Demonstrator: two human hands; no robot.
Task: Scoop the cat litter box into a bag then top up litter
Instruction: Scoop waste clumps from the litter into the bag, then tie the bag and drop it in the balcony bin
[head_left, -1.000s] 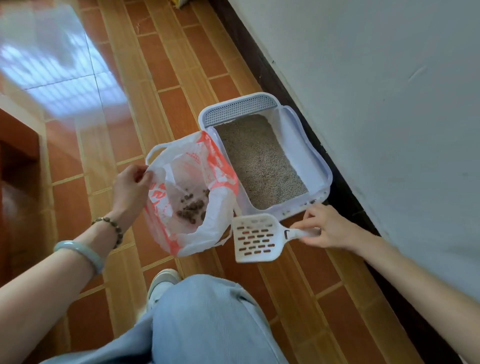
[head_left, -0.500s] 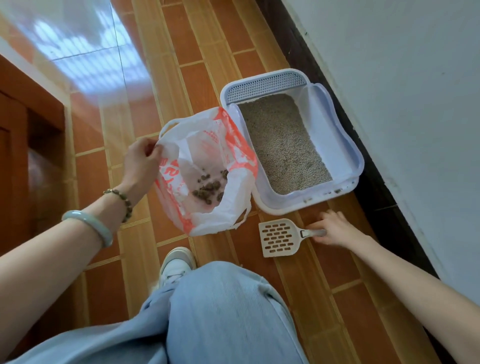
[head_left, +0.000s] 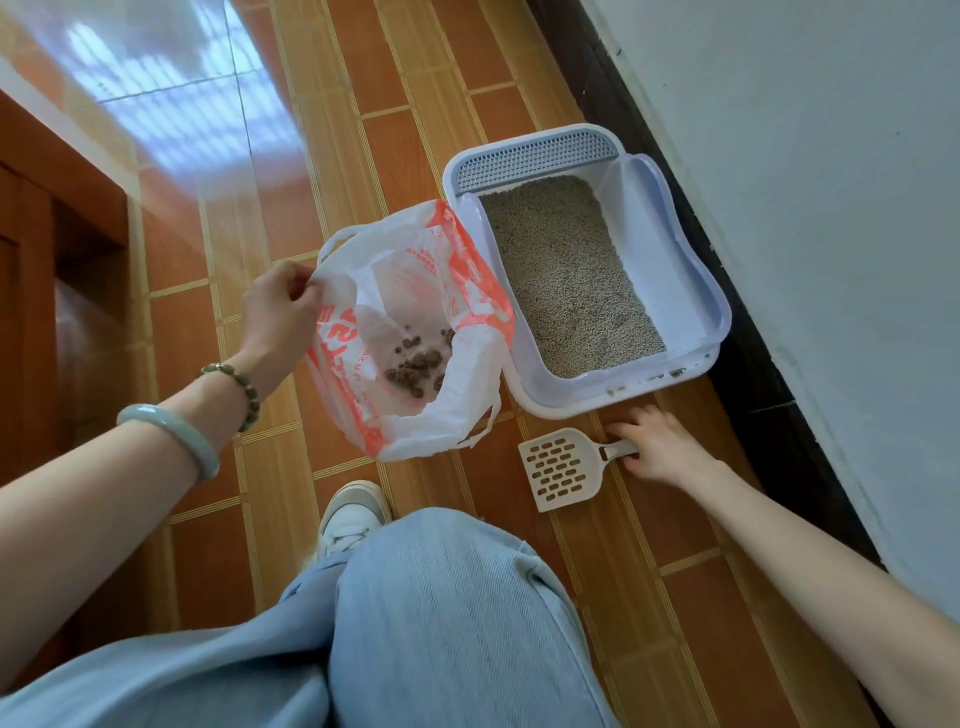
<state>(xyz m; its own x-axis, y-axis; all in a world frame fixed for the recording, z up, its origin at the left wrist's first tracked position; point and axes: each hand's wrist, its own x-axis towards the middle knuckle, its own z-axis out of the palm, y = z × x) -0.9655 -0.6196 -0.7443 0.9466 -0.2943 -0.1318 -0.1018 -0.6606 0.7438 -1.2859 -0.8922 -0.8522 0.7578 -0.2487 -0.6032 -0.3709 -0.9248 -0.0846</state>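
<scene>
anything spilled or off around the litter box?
Minor: a few dark crumbs sit on the near rim of the litter box, outside the litter bed. Scooped clumps are inside the bag that the left hand pinches open. Nothing else stands out.

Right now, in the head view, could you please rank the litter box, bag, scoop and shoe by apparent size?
1. litter box
2. bag, somewhat smaller
3. scoop and shoe: these look alike, and the trouser leg hides part of the shoe, so I leave them unranked.

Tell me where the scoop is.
Head view: the scoop lies on the floor before the litter box, right of the bag, handle held by the right hand.
</scene>
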